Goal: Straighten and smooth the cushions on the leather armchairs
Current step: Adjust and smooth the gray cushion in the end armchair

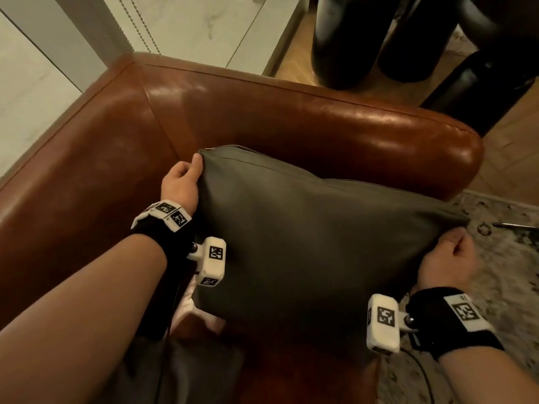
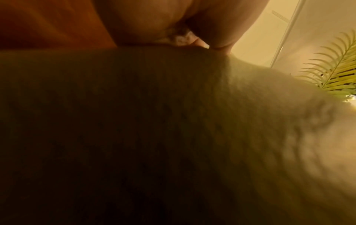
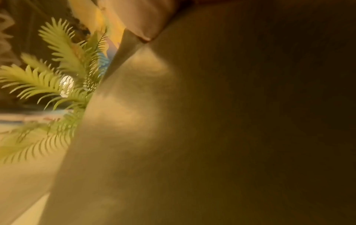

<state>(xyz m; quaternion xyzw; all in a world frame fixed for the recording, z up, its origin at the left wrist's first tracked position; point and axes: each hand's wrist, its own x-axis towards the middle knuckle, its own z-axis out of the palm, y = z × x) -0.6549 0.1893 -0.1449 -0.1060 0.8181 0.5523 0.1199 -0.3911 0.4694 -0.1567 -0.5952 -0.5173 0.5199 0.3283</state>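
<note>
Midway at best: cushion (image 1: 306,237) held above the armchair (image 1: 262,118) seat, left hand (image 1: 182,182) and right hand (image 1: 446,258) pinching its upper corners, not yet set straight or smoothed.

Left hand (image 2: 173,22) pinches the cushion (image 2: 154,121) edge; palm fronds (image 2: 335,76) beyond.

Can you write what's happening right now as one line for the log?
cushion held above armchair | left hand grips one corner | right hand grips another
</note>
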